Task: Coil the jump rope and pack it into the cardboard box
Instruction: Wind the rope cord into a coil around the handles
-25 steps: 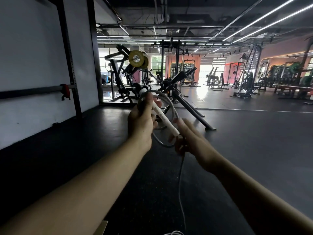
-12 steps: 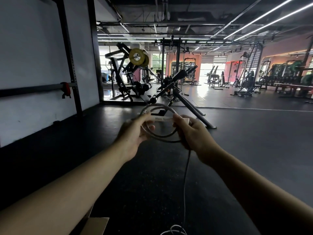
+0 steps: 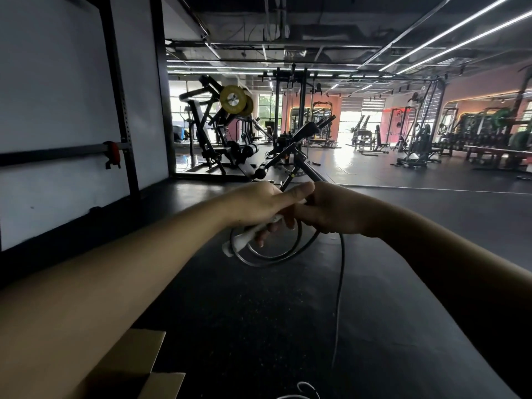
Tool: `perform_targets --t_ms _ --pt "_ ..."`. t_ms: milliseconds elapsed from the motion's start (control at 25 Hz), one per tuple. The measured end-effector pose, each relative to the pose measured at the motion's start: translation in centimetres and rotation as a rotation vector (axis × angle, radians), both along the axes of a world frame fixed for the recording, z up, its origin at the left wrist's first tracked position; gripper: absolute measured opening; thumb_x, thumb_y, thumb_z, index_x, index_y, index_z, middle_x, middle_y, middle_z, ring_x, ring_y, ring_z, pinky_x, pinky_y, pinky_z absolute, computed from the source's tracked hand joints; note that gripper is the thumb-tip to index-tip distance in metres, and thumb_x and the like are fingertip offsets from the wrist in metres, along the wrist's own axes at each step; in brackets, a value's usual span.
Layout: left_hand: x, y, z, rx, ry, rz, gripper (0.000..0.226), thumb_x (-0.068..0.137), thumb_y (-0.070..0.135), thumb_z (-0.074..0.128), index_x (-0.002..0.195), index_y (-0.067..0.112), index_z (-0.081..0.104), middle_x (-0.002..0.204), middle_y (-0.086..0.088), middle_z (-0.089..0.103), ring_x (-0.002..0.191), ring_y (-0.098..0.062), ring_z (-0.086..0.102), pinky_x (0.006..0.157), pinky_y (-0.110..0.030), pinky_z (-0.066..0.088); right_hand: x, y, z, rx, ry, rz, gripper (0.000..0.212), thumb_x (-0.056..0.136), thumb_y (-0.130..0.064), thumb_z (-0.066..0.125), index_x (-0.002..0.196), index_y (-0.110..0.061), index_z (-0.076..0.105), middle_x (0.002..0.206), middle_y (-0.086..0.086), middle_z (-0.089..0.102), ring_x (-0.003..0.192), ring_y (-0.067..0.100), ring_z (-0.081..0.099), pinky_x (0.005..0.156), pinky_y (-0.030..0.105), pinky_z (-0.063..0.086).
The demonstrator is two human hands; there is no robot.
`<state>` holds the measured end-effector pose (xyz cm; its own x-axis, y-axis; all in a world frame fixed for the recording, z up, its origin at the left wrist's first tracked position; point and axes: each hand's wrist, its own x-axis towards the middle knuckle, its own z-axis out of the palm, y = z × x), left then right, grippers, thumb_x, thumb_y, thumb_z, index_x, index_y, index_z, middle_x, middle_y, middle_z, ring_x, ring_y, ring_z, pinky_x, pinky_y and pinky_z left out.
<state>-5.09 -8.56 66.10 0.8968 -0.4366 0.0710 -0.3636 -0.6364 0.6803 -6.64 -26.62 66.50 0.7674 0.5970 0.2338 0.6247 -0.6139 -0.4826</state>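
White handle (image 3: 250,234) and coiled jump rope (image 3: 276,251) gripped by both hands' fingers — cardboard box (image 3: 138,367) below-left.

The left hand (image 3: 256,204) and right hand (image 3: 335,210) are met at the centre of the view, touching each other above the floor (image 3: 259,312). A rope handle (image 3: 244,240) is held under the left hand, angled toward 7 o'clock. Coiled loops of the jump rope (image 3: 276,254) are hung just below both hands, and a loose strand is dropped toward 6 o'clock onto the floor. The cardboard box (image 3: 135,367) is placed at 7 o'clock, beneath the left forearm. A weight machine (image 3: 230,133) is set behind at 11 o'clock, with a wall (image 3: 57,96) at 9 o'clock.
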Motion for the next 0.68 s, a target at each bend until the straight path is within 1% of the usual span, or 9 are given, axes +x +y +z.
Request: perform_targets --t_ms 80,160,240,280,320,400,480,520,680 --pt "0.0 -0.1 -0.5 -0.026 0.036 0.040 0.082 0.088 0.078 0.039 0.083 0.002 0.071 0.044 0.008 0.049 0.040 -0.012 0.047 0.051 -0.028 0.049 -0.3 0.0 0.0 -0.018 -0.006 0.029 0.023 0.103 -0.028 0.052 0.085 -0.020 0.064 0.053 -0.019 0.058 0.045 0.002 0.042 0.045 0.013 0.036" --pt "-0.1 -0.4 -0.9 0.014 0.040 0.079 0.077 0.087 0.079 0.041 0.074 0.008 0.068 0.042 0.011 0.049 0.038 -0.007 0.041 0.047 -0.022 0.040 0.0 -0.2 -0.6 0.016 -0.029 0.035 0.008 0.100 -0.024 0.060 0.097 -0.016 0.059 0.060 -0.010 0.058 0.045 0.002 0.043 0.047 0.015 0.037" --pt "-0.1 -0.5 -1.1 0.008 -0.003 0.121 0.069 0.088 0.077 0.045 0.073 0.012 0.064 0.049 0.007 0.052 0.038 -0.006 0.041 0.045 -0.018 0.035 0.5 -0.8 -1.0 0.127 0.026 -0.022 0.028 0.094 -0.024 0.070 0.113 -0.014 0.052 0.067 -0.006 0.057 0.048 0.006 0.044 0.048 0.022 0.037" --pt "0.1 -0.3 -1.1 -0.034 -0.027 0.134 0.067 0.088 0.076 0.046 0.074 0.013 0.062 0.052 0.006 0.050 0.037 -0.006 0.041 0.044 -0.018 0.035 0.7 -1.3 -1.0 0.214 0.086 -0.023 0.034 0.093 -0.024 0.071 0.119 -0.016 0.051 0.070 0.000 0.057 0.053 0.014 0.046 0.049 0.026 0.037" --pt "0.2 -0.1 -1.1 -0.111 -0.038 0.130 0.065 0.088 0.076 0.046 0.075 0.014 0.059 0.052 0.007 0.047 0.036 -0.005 0.039 0.043 -0.017 0.033 0.8 -1.8 -1.0 0.310 0.139 0.000 0.036 0.094 -0.027 0.070 0.123 -0.018 0.051 0.074 0.007 0.057 0.059 0.022 0.046 0.051 0.030 0.039" --pt "0.3 0.3 -0.7 -0.360 -0.008 0.093 0.062 0.082 0.079 0.047 0.077 0.017 0.055 0.052 0.008 0.040 0.039 -0.008 0.033 0.043 -0.019 0.030 0.9 -2.6 -0.8 0.498 0.202 0.016 0.040 0.096 -0.045 0.061 0.127 -0.020 0.056 0.081 0.012 0.057 0.067 0.026 0.052 0.058 0.038 0.043" --pt "0.4 0.1 -0.4 -0.671 0.037 0.073 0.057 0.076 0.077 0.052 0.072 0.020 0.050 0.052 0.008 0.035 0.045 -0.010 0.027 0.045 -0.023 0.026 0.9 -2.8 -1.1 0.644 0.235 -0.006 0.056 0.092 -0.066 0.048 0.127 -0.023 0.061 0.087 0.010 0.060 0.069 0.021 0.058 0.060 0.036 0.048" --pt "0.4 -0.2 -0.3 -0.815 0.039 0.087 0.054 0.079 0.073 0.055 0.066 0.021 0.046 0.051 0.009 0.034 0.045 -0.010 0.026 0.047 -0.025 0.025 0.9 -2.7 -1.6 0.705 0.242 -0.017 0.064 0.090 -0.073 0.043 0.127 -0.025 0.062 0.091 0.009 0.061 0.069 0.020 0.058 0.059 0.034 0.049" --pt "0.2 -2.1 0.4 -1.271 0.006 0.207 0.051 0.092 0.060 0.059 0.062 0.022 0.040 0.051 0.008 0.030 0.042 -0.009 0.025 0.047 -0.025 0.025 0.2 -1.1 -5.3 0.842 0.266 -0.123 0.070 0.084 -0.076 0.039 0.130 -0.026 0.056 0.107 0.001 0.061 0.070 0.018 0.056 0.058 0.031 0.048"
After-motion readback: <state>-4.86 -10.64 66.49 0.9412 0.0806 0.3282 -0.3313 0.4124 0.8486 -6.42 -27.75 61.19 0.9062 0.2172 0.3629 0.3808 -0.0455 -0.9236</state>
